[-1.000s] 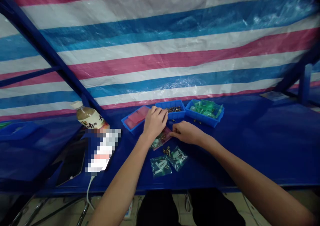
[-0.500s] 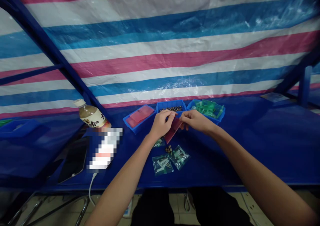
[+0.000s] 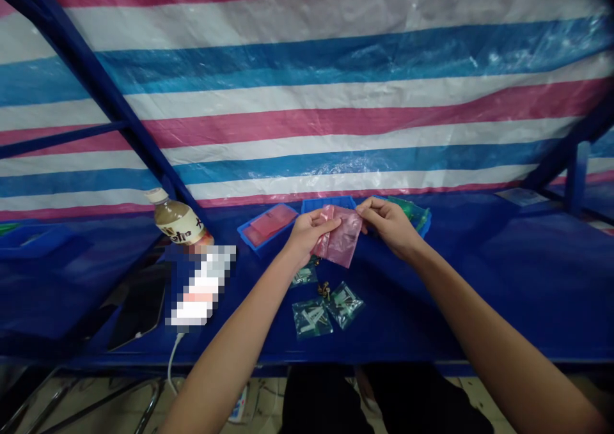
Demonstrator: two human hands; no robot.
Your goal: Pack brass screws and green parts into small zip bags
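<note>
Pink plastic bag (image 3: 341, 237) pinched between the fingers (image 3: 368, 209) of left hand (image 3: 311, 234) and right hand (image 3: 387, 226); risk of a loose pinch letting it slip onto small brass parts (image 3: 324, 289) below.

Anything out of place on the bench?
Yes: loose brass-coloured parts lie on the bare blue bench, outside the blue trays, between the small clear bags. They look stray.
</note>
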